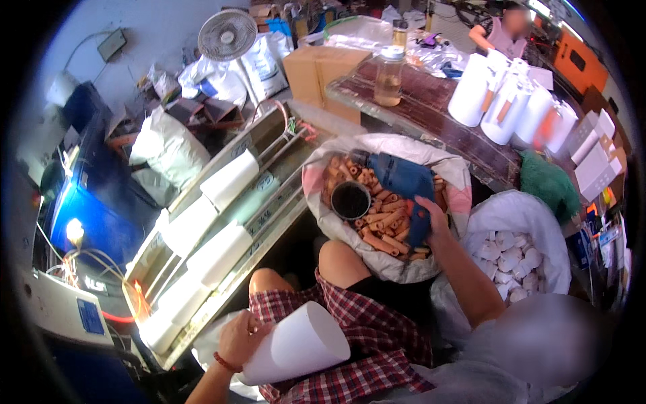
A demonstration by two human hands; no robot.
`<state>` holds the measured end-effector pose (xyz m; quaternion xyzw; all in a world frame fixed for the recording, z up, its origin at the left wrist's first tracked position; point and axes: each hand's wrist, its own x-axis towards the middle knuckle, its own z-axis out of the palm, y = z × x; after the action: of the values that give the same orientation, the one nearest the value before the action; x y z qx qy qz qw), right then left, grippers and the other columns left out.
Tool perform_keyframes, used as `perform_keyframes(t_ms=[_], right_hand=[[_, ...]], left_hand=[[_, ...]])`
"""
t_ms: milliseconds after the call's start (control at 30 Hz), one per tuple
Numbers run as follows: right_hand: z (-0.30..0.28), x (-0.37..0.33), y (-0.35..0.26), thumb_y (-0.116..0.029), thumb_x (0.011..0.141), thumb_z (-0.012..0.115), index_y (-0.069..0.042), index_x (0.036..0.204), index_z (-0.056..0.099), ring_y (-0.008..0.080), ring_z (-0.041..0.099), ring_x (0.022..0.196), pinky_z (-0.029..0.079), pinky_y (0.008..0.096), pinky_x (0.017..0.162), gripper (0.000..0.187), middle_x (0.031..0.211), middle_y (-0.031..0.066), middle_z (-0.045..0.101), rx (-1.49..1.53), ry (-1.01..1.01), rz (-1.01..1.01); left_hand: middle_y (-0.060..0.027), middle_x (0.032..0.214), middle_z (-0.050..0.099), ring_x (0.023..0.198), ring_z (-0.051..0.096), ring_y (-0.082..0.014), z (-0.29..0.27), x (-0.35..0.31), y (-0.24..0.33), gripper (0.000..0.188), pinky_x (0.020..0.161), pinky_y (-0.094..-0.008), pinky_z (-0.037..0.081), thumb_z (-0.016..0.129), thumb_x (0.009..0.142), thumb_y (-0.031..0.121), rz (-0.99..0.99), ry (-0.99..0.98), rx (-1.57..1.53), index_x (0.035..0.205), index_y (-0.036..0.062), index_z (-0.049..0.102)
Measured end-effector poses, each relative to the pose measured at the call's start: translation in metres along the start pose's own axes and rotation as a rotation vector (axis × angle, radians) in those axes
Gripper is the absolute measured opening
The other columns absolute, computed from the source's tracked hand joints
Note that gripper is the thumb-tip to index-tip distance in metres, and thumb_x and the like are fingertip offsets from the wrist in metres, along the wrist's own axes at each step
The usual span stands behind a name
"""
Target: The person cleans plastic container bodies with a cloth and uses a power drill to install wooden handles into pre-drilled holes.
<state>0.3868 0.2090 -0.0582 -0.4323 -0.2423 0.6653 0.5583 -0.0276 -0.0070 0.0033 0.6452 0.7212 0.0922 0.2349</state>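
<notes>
A white cylinder lies tilted across my lap, its round end toward the right. My left hand is closed on its left part from above. Over an open sack my right hand wraps round the grip of a blue power tool that looks like a cordless drill, its nose pointing left. Below the tool, many orange-brown tubes fill the sack. Among them sits a round dark container with a pale rim.
Left of my knees, a long trough holds several white cylinders. A sack of white pieces stands at right. Ahead, a dark table carries a bottle and white cylinders. Another person is behind it.
</notes>
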Motion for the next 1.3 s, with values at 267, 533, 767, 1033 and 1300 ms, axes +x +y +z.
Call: perform_keyframes(t_ms=[267, 533, 767, 1033, 1300], right_hand=[[-0.024, 0.153, 0.012, -0.027, 0.083, 0.063, 0.004, 0.097, 0.06, 0.0219, 0.064, 0.075, 0.051, 0.0325, 0.068, 0.034, 0.087, 0.0131, 0.065, 0.166, -0.005, -0.064], [-0.06, 0.061, -0.013, -0.026, 0.089, 0.059, -0.004, 0.122, 0.051, 0.0174, 0.061, 0.093, 0.05, 0.03, 0.081, 0.041, 0.107, 0.0075, 0.062, -0.51, 0.102, -0.236], [-0.225, -0.154, -0.086, -0.025, 0.088, 0.059, 0.001, 0.114, 0.057, 0.0169, 0.063, 0.092, 0.048, 0.028, 0.076, 0.036, 0.101, 0.0095, 0.066, -1.118, 0.486, -0.194], [-0.235, -0.213, -0.014, -0.039, 0.072, 0.072, -0.006, 0.133, 0.041, 0.0348, 0.055, 0.109, 0.043, 0.0381, 0.091, 0.077, 0.116, 0.0208, 0.057, -1.775, 0.223, 0.329], [-0.284, -0.174, -0.005, -0.036, 0.07, 0.075, -0.004, 0.127, 0.047, 0.0318, 0.052, 0.113, 0.041, 0.036, 0.096, 0.071, 0.121, 0.0208, 0.054, -1.654, -0.042, 0.349]], left_hand=[[-0.0081, 0.059, 0.056, 0.058, 0.057, -0.0161, -0.017, 0.014, 0.022, 0.045, 0.055, -0.0326, 0.044, 0.064, 0.082, 0.049, 0.037, -0.552, -0.153, 0.073, 0.0051, 0.063], [-0.0007, 0.06, 0.054, 0.055, 0.049, -0.0072, -0.029, 0.022, 0.016, 0.024, 0.049, -0.0253, 0.04, 0.073, 0.079, 0.018, -0.064, -0.668, -0.345, 0.07, 0.0009, 0.058], [-0.0099, 0.066, 0.055, 0.058, 0.051, -0.0191, 0.009, 0.035, 0.004, 0.015, 0.056, -0.0287, 0.042, 0.066, 0.078, 0.005, 0.159, -0.212, -0.387, 0.08, -0.0002, 0.052], [-0.0099, 0.068, 0.06, 0.048, 0.053, -0.0142, -0.017, 0.046, 0.002, 0.011, 0.043, -0.0272, 0.042, 0.058, 0.088, 0.009, 0.185, -0.353, -0.305, 0.09, 0.0003, 0.051], [-0.0001, 0.075, 0.054, 0.047, 0.047, -0.0046, -0.024, 0.051, -0.038, 0.022, 0.037, -0.0173, 0.033, 0.043, 0.097, 0.027, -0.11, 0.08, -1.055, 0.091, 0.0074, 0.05]])
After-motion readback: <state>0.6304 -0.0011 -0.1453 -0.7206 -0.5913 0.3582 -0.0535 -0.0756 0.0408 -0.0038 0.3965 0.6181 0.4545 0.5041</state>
